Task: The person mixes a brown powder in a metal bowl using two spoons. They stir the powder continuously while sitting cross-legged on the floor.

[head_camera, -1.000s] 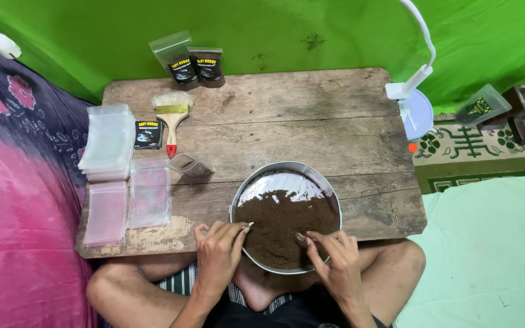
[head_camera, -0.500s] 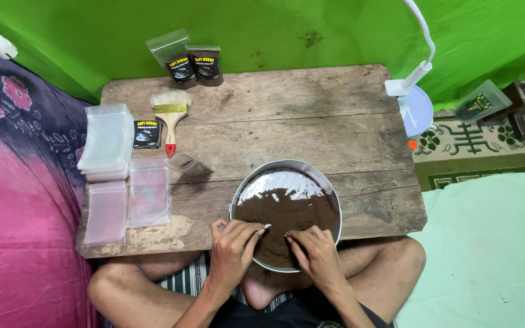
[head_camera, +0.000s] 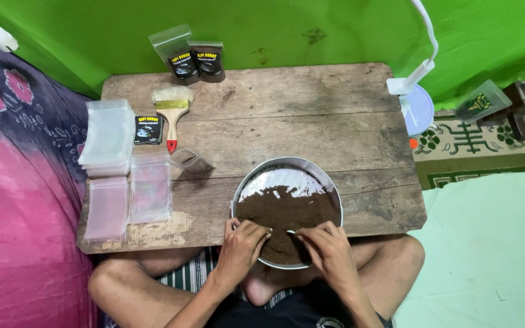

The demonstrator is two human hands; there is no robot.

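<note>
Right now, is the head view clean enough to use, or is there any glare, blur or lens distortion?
Head view: even, soft light, with faint shadows under both hands. The metal pan shows a pale sheen on its bare bottom, not blown out. Focus is sharp at the centre; the wooden table edges bow slightly from the wide-angle lens.
</note>
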